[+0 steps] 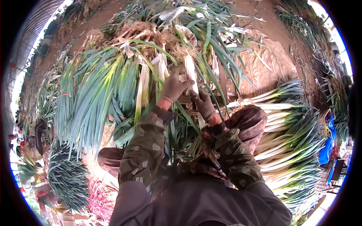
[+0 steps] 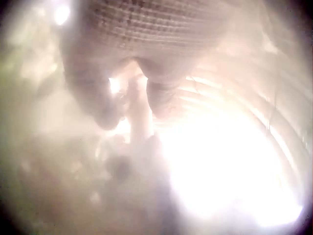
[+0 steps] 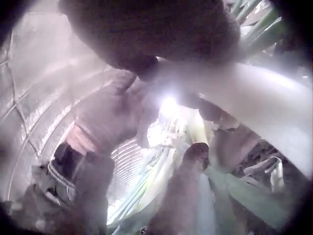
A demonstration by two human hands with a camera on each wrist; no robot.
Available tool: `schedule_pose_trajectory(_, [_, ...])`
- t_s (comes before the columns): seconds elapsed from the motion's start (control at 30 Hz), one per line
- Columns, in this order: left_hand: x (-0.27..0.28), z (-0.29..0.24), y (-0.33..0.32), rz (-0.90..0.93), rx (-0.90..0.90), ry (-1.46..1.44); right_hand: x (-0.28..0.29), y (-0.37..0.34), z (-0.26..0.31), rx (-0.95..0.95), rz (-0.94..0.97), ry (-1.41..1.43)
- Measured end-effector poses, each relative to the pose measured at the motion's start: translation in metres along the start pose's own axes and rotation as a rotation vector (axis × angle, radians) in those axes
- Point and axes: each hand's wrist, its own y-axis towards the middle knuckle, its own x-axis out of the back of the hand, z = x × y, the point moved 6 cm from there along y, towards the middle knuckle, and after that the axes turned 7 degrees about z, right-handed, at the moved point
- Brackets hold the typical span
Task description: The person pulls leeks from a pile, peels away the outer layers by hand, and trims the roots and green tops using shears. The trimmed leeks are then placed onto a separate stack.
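Both hands wear brownish knit gloves and meet at one leek (image 1: 190,71), its white shaft upright in the head view with the root tuft (image 1: 184,51) at the top. My left hand (image 1: 173,86) is at the shaft's left side, thumb and finger pinching it. Lower down, my right hand (image 1: 204,104) grips the same leek from the right. The right wrist view shows the pale shaft (image 3: 274,93) large beside the right hand (image 3: 156,29), with the left hand (image 3: 110,115) close by. Haze and glare blur the left hand (image 2: 146,34) in its wrist view.
Long green leeks (image 1: 94,90) lie heaped at the left, with tangled roots (image 1: 139,32) behind. A row of white-stemmed leeks (image 1: 286,139) lies at the right. Brown sheeting (image 1: 271,60) covers ground at the back right. A dark green bundle (image 1: 68,179) stands front left, beside pink strands (image 1: 100,197).
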Motion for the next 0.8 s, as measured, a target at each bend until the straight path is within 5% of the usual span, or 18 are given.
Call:
schedule_pose_trajectory(0.1, [-0.011, -0.002, 0.012, 0.387, 0.209, -0.482, 0.002, -0.011, 0.005, 0.020, 0.024, 0.016])
schedule_pose_trajectory(0.23, [-0.008, 0.012, 0.020, 0.455, 0.271, -0.087, 0.000, -0.031, 0.007, -0.081, 0.102, 0.190])
schedule_pose_trajectory(0.27, [-0.005, 0.001, 0.020, 0.263, 0.123, 0.020, -0.002, -0.034, 0.010, -0.094, 0.107, 0.175])
schedule_pose_trajectory(0.37, [0.019, -0.034, 0.025, 0.012, 0.271, 0.030, -0.003, -0.053, 0.034, -0.110, 0.084, 0.083])
schedule_pose_trajectory(0.43, [0.057, -0.016, 0.066, -0.397, 0.253, -0.259, -0.007, -0.078, 0.036, -0.084, 0.061, 0.051])
schedule_pose_trajectory(0.5, [0.133, 0.090, 0.139, -0.150, 0.392, 0.104, 0.002, -0.104, 0.022, -0.091, -0.016, -0.011])
schedule_pose_trajectory(0.53, [0.161, 0.065, 0.152, -0.022, 0.428, 0.287, 0.012, -0.107, 0.009, -0.158, -0.096, 0.086])
schedule_pose_trajectory(0.57, [0.162, 0.045, 0.153, -0.362, 0.338, -0.366, 0.023, -0.103, 0.003, -0.116, -0.174, 0.075])
schedule_pose_trajectory(0.6, [0.151, -0.013, 0.143, -0.280, 0.256, -0.280, 0.030, -0.095, 0.010, -0.096, -0.208, 0.099])
schedule_pose_trajectory(0.67, [0.126, -0.045, 0.143, -0.090, 0.124, -0.175, 0.047, -0.072, 0.013, -0.064, -0.258, -0.027])
schedule_pose_trajectory(0.7, [0.111, -0.040, 0.138, -0.037, 0.155, 0.142, 0.050, -0.063, 0.009, -0.092, -0.244, -0.037])
schedule_pose_trajectory(0.77, [0.069, -0.007, 0.126, 0.095, 0.256, 0.240, 0.048, -0.055, 0.012, -0.085, -0.262, -0.058])
schedule_pose_trajectory(0.8, [0.052, -0.047, 0.091, 0.227, 0.454, 0.182, 0.050, -0.052, 0.007, -0.080, -0.255, -0.091])
